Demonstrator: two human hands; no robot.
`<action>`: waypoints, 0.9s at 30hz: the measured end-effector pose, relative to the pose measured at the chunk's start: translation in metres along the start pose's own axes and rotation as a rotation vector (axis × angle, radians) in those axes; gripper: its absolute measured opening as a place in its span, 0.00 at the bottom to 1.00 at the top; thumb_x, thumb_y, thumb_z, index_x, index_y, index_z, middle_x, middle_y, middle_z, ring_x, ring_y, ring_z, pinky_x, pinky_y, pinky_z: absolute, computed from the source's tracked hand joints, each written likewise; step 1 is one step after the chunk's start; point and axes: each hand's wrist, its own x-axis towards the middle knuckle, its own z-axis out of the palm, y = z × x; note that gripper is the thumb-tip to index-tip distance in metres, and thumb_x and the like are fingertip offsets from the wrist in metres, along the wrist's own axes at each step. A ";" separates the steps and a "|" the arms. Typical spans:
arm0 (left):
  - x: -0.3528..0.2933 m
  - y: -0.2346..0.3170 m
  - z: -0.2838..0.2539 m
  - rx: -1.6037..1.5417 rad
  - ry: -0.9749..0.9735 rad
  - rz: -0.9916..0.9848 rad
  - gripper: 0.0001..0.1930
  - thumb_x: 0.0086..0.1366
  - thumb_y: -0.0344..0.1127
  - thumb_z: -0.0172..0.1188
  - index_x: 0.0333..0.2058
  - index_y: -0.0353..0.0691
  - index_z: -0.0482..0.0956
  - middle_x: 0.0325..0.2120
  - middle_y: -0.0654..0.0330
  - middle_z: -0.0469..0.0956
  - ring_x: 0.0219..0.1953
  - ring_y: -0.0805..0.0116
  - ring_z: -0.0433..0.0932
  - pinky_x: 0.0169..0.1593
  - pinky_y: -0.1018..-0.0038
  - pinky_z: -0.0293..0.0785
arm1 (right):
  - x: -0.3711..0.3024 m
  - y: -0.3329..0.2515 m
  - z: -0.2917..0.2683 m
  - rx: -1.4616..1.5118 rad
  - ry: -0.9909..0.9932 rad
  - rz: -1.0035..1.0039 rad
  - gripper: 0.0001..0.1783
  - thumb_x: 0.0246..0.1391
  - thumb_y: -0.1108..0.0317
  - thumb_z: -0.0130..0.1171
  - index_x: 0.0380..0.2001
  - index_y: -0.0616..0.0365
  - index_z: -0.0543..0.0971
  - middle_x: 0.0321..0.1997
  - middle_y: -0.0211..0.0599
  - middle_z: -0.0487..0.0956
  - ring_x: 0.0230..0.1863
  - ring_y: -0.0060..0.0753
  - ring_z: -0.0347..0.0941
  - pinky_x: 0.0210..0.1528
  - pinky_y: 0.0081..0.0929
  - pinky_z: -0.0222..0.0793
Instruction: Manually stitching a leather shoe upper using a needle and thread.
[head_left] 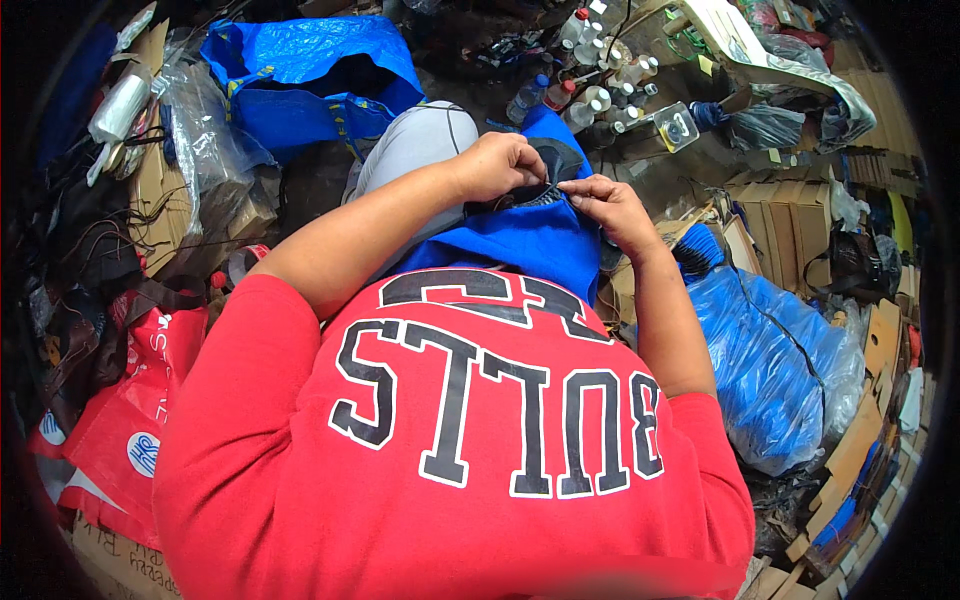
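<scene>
Above my lap, both hands work close together on a black piece [560,158] with a curved, shoe-like shape and a ridged edge; its exact kind is hard to tell. My left hand [500,166] is closed in a pinch at its left side, and what lies between those fingertips is hidden. From the right, my right hand [608,205] pinches the edge of the black piece between thumb and finger. Beneath them a blue cloth [550,245] drapes over my lap. A thin dark cord lies across my grey-clad knee [405,145], left of the hands.
Ahead to the left sits an open blue bag [315,60]. Several plastic bottles [590,100] stand ahead to the right. A filled blue plastic bag [770,350] and cardboard boxes [785,225] lie at my right. A red bag [140,400] and loose straps are at my left.
</scene>
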 end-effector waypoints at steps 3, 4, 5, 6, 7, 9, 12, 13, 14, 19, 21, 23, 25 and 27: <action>-0.002 0.006 -0.004 -0.064 0.034 -0.016 0.08 0.49 0.26 0.63 0.31 0.41 0.82 0.24 0.59 0.73 0.31 0.63 0.73 0.37 0.71 0.70 | -0.002 0.000 -0.002 -0.118 0.040 -0.062 0.14 0.49 0.73 0.59 0.41 0.53 0.81 0.34 0.26 0.74 0.36 0.18 0.68 0.39 0.17 0.63; -0.003 0.010 -0.009 0.058 0.082 0.063 0.08 0.49 0.26 0.63 0.31 0.41 0.82 0.25 0.58 0.74 0.32 0.63 0.73 0.38 0.71 0.70 | -0.002 -0.003 0.001 -0.215 0.063 -0.108 0.14 0.48 0.73 0.59 0.41 0.52 0.81 0.33 0.27 0.73 0.35 0.18 0.68 0.38 0.17 0.63; -0.003 0.014 -0.013 0.180 0.129 0.141 0.08 0.49 0.26 0.63 0.31 0.41 0.82 0.25 0.58 0.74 0.33 0.62 0.73 0.38 0.70 0.70 | -0.004 -0.006 0.002 -0.211 0.061 -0.108 0.14 0.48 0.73 0.59 0.41 0.52 0.81 0.33 0.27 0.73 0.35 0.18 0.68 0.38 0.17 0.63; -0.004 0.019 -0.015 0.167 0.134 0.141 0.09 0.48 0.26 0.64 0.31 0.42 0.82 0.25 0.59 0.75 0.34 0.61 0.73 0.39 0.69 0.70 | -0.007 -0.011 0.003 -0.287 0.087 -0.117 0.14 0.48 0.73 0.60 0.41 0.55 0.81 0.32 0.26 0.74 0.35 0.17 0.67 0.39 0.16 0.62; -0.005 0.020 -0.015 0.169 0.134 0.142 0.09 0.48 0.26 0.64 0.31 0.42 0.82 0.25 0.59 0.75 0.34 0.61 0.73 0.39 0.69 0.70 | -0.009 -0.016 0.004 -0.366 0.115 -0.129 0.14 0.48 0.73 0.60 0.41 0.58 0.80 0.32 0.25 0.74 0.35 0.16 0.67 0.40 0.15 0.62; -0.011 0.022 -0.016 0.241 0.131 0.165 0.12 0.48 0.24 0.63 0.33 0.43 0.82 0.26 0.59 0.75 0.32 0.62 0.74 0.38 0.71 0.71 | -0.011 -0.014 0.008 -0.292 0.136 -0.099 0.15 0.48 0.73 0.60 0.42 0.56 0.80 0.30 0.25 0.73 0.33 0.16 0.67 0.37 0.16 0.62; -0.018 0.018 -0.011 -0.085 0.110 -0.105 0.12 0.50 0.22 0.62 0.35 0.41 0.81 0.27 0.61 0.77 0.31 0.69 0.75 0.37 0.74 0.73 | -0.012 -0.015 0.013 -0.036 0.137 -0.017 0.16 0.48 0.73 0.60 0.43 0.55 0.79 0.28 0.24 0.73 0.31 0.16 0.66 0.35 0.16 0.63; -0.018 0.018 -0.009 -0.086 0.110 -0.106 0.12 0.50 0.22 0.62 0.35 0.41 0.81 0.27 0.61 0.77 0.31 0.69 0.75 0.37 0.74 0.73 | -0.013 -0.016 0.015 0.146 0.113 0.035 0.16 0.48 0.73 0.60 0.44 0.57 0.78 0.28 0.23 0.74 0.30 0.15 0.66 0.35 0.16 0.63; -0.015 0.017 -0.007 -0.229 0.077 -0.210 0.12 0.51 0.22 0.61 0.36 0.39 0.81 0.29 0.62 0.78 0.31 0.72 0.75 0.36 0.76 0.73 | -0.012 -0.015 0.015 0.146 0.112 0.037 0.16 0.48 0.73 0.60 0.44 0.57 0.78 0.28 0.23 0.74 0.30 0.15 0.66 0.35 0.16 0.63; -0.007 0.002 0.004 -0.446 0.032 -0.333 0.11 0.53 0.22 0.60 0.37 0.35 0.79 0.30 0.64 0.78 0.33 0.78 0.74 0.37 0.80 0.72 | -0.005 -0.002 0.011 0.202 0.102 0.063 0.17 0.47 0.73 0.61 0.43 0.58 0.78 0.32 0.25 0.76 0.32 0.14 0.67 0.36 0.14 0.63; -0.004 -0.004 0.008 -0.461 0.051 -0.293 0.10 0.52 0.22 0.62 0.35 0.35 0.79 0.29 0.62 0.80 0.32 0.76 0.76 0.37 0.79 0.73 | -0.005 -0.003 0.012 0.209 0.103 0.064 0.16 0.47 0.72 0.62 0.43 0.59 0.78 0.32 0.25 0.76 0.32 0.14 0.67 0.36 0.14 0.63; -0.001 -0.010 0.016 -0.480 0.057 -0.277 0.10 0.51 0.24 0.63 0.34 0.35 0.79 0.29 0.61 0.80 0.32 0.76 0.76 0.37 0.79 0.72 | -0.003 -0.004 0.015 0.216 0.104 0.064 0.16 0.47 0.72 0.62 0.42 0.59 0.78 0.32 0.25 0.76 0.32 0.14 0.67 0.36 0.14 0.63; 0.003 -0.008 0.020 -0.499 0.060 -0.264 0.09 0.51 0.25 0.64 0.33 0.35 0.78 0.29 0.61 0.80 0.32 0.75 0.76 0.36 0.78 0.72 | -0.001 -0.002 0.016 0.205 0.132 0.018 0.13 0.48 0.71 0.62 0.38 0.60 0.78 0.31 0.24 0.76 0.31 0.14 0.67 0.36 0.14 0.63; 0.006 -0.001 0.019 -0.360 0.038 -0.290 0.06 0.52 0.23 0.62 0.30 0.35 0.76 0.27 0.64 0.76 0.30 0.77 0.73 0.37 0.80 0.70 | 0.003 -0.001 0.014 0.136 0.133 0.016 0.11 0.48 0.70 0.62 0.36 0.61 0.78 0.31 0.25 0.76 0.32 0.14 0.67 0.35 0.14 0.63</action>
